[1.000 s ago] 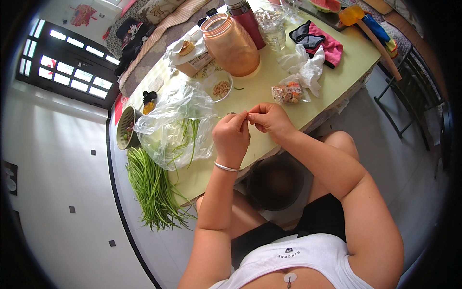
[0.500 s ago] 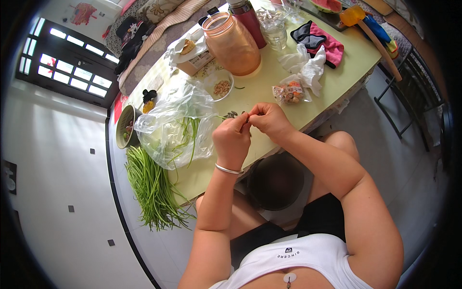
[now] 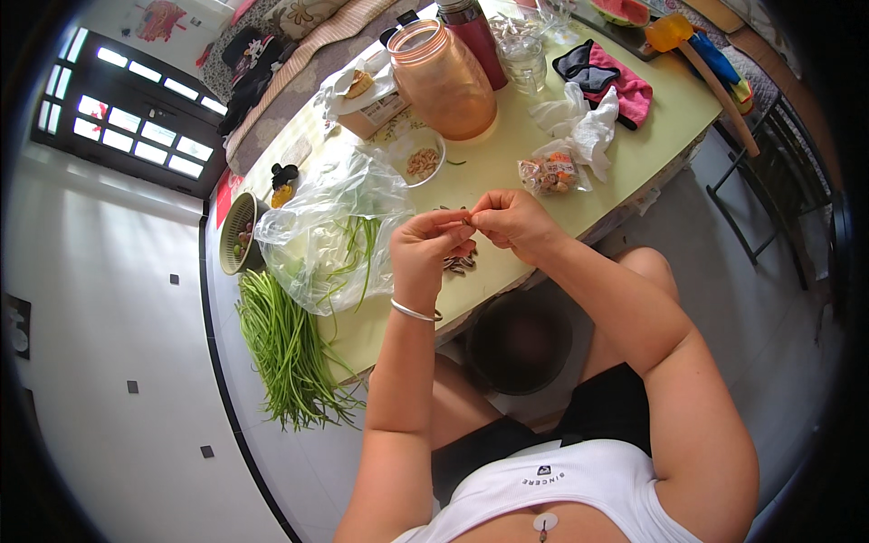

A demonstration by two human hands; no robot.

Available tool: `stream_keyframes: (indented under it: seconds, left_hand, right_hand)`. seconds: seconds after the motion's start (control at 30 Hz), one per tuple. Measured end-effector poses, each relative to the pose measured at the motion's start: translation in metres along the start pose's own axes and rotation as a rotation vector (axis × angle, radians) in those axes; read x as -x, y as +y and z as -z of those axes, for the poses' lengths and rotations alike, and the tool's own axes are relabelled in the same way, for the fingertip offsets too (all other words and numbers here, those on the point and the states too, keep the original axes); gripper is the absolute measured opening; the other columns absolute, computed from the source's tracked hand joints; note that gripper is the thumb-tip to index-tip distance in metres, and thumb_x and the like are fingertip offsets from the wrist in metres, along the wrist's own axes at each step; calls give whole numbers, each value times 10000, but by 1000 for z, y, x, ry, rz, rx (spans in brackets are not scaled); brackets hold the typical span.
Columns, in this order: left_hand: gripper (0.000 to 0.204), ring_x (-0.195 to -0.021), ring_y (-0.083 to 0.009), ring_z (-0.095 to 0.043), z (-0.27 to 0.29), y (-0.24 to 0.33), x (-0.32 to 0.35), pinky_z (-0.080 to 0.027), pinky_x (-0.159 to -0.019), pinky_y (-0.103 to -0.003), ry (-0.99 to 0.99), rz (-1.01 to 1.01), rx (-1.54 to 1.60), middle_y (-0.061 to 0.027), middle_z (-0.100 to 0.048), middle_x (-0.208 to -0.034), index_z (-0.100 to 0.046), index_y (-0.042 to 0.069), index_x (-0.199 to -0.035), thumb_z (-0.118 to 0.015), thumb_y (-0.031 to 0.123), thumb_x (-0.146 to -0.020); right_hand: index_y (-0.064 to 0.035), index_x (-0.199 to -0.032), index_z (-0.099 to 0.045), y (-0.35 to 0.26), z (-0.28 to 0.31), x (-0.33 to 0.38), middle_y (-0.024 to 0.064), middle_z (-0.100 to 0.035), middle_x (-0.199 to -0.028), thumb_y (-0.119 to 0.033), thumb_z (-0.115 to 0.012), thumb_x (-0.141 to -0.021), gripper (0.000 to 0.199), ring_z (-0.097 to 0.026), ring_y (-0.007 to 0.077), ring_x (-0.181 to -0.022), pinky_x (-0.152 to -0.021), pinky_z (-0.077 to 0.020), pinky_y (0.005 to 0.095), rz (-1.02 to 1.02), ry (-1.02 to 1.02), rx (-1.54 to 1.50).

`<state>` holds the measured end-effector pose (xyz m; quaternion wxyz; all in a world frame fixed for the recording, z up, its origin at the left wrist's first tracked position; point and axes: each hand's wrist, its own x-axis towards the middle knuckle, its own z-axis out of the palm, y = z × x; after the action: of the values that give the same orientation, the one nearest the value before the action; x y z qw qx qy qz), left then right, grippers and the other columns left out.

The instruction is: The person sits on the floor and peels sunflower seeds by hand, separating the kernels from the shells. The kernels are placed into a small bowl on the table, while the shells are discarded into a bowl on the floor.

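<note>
My left hand (image 3: 427, 246) and my right hand (image 3: 512, 223) meet at the fingertips above the table's near edge. My right thumb and forefinger are pinched together. Against them press the left thumb and forefinger, with a tiny brownish thing between the tips, too small to name. Just below the hands lies a small pile of dark, pale-striped seeds (image 3: 462, 263), like sunflower seeds, partly covered by my left hand. Beyond them stands a white bowl (image 3: 440, 166) with light brown shelled kernels (image 3: 422, 163) in it.
Left of my hands are a clear plastic bag (image 3: 312, 244) and a bunch of green stalks (image 3: 285, 348) overhanging the edge. Behind stand a big orange jar (image 3: 445, 90) and a dark red flask (image 3: 472, 45). A snack packet (image 3: 550, 172) lies right; a dark bin (image 3: 518, 342) sits below.
My left hand has shifted slightly left and turned, its fingers less curled, uncovering more of the seed pile. The right hand stays pinched. The whole view has shifted a little.
</note>
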<state>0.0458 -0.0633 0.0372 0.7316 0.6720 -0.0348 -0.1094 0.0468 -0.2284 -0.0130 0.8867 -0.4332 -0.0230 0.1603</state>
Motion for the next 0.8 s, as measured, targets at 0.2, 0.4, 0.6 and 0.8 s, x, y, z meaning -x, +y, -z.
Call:
stream_keyframes:
  seconds: [0.2,0.4,0.6,0.8]
  left_hand:
    - [150,-649,-142,-652,3,-1,-4,-529,-597,-226,13,-68,12,-109,-689,-774,-678,-54,-933,-677,-40,-784]
    - [141,-634,-106,-627,-6,-9,0,-497,-571,-218,119,-313,-442,-80,-690,-764,-691,-30,-902,-692,-26,-761]
    - [89,-618,-202,-667,-14,-4,4,-510,-585,-294,182,-477,-822,-133,-677,-713,-712,31,-826,-687,32,-740]
    - [59,-612,-150,-660,-7,-10,3,-517,-564,-252,146,-402,-645,-102,-684,-698,-693,-11,-805,-672,-5,-751]
  right_hand:
    - [-45,-832,-602,-6,-5,5,2,-567,-707,-89,-574,-815,55,-491,73,-574,-515,-388,220,-58,110,-118]
    - [-32,-845,-624,5,-8,3,15,-590,-711,-107,-610,-824,79,-534,73,-582,-510,-430,230,87,113,125]
    - [-2,-784,-638,6,-4,2,-1,-579,-627,-113,-642,-824,118,-507,57,-519,-458,-393,210,173,151,378]
    - [-8,-776,-634,20,-8,-5,-2,-586,-658,-65,-629,-808,67,-497,47,-538,-472,-386,201,342,214,535]
